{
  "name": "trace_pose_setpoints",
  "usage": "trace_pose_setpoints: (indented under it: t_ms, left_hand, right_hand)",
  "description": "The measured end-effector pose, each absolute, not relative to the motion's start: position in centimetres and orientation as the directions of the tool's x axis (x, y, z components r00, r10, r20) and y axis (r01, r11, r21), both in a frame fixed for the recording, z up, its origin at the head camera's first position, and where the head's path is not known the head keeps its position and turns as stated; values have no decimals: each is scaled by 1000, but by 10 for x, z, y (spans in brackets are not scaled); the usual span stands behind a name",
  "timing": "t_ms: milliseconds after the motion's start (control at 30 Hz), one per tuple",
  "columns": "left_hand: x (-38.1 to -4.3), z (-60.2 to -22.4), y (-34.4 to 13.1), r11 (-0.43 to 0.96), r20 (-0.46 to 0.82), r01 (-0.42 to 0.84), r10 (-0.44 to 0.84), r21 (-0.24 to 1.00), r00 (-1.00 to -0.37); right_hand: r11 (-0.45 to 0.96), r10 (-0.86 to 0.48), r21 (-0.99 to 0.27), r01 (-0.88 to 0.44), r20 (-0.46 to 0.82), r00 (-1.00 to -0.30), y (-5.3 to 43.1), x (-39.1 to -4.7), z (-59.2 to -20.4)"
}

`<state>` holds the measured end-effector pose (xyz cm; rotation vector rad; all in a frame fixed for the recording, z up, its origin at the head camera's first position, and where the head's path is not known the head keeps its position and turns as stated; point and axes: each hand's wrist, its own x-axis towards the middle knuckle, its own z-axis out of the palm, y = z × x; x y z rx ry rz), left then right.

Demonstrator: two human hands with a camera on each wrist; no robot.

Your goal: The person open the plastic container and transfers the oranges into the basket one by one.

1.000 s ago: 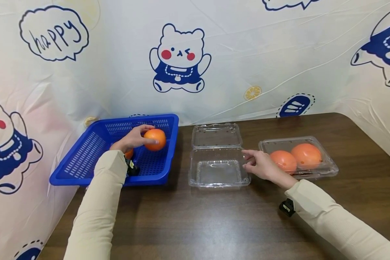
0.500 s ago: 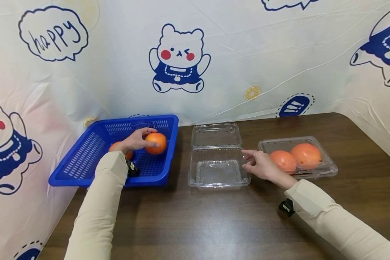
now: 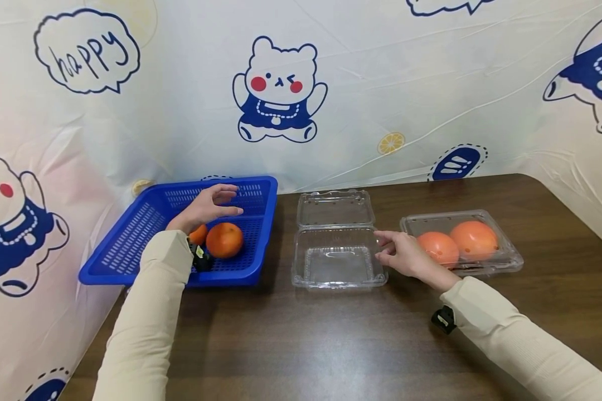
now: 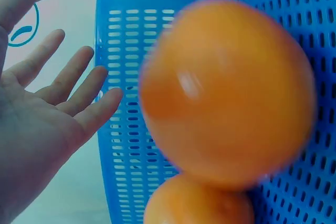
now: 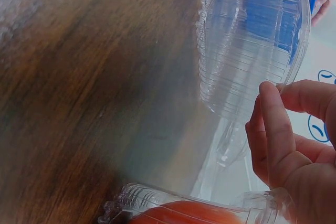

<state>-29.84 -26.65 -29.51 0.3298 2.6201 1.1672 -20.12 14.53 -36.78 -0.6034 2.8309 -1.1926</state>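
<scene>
My left hand hovers over the blue basket with its fingers spread, touching nothing. Below it, a large orange lies in the basket; it looks blurred in the left wrist view. Beside this fruit sits a second orange, partly hidden by my wrist in the head view. My right hand pinches the right rim of an open clear plastic clamshell container between thumb and fingertips. Through the right wrist view, the fingertips meet at the container's edge.
To the right, a closed clear clamshell holds two orange fruits. Brown wooden table lies under everything. A white printed cloth hangs behind the table and at both sides.
My left hand has let go of the orange and risen slightly, its fingers spreading. The orange now lies lower in the basket. My right hand has stayed at the container's rim.
</scene>
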Motion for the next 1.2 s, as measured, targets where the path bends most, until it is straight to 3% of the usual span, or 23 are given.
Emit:
trace_pose_setpoints:
  t_ms: [500, 1200]
  left_hand:
    - [-289, -274, -241, 657, -45, 117, 225, 745, -973]
    - [-241, -254, -204, 499, 288, 335, 170, 800, -942]
  right_hand:
    - [641, -344, -692, -332, 127, -930, 144, -201, -366]
    - [631, -350, -706, -321, 111, -930, 145, -199, -368]
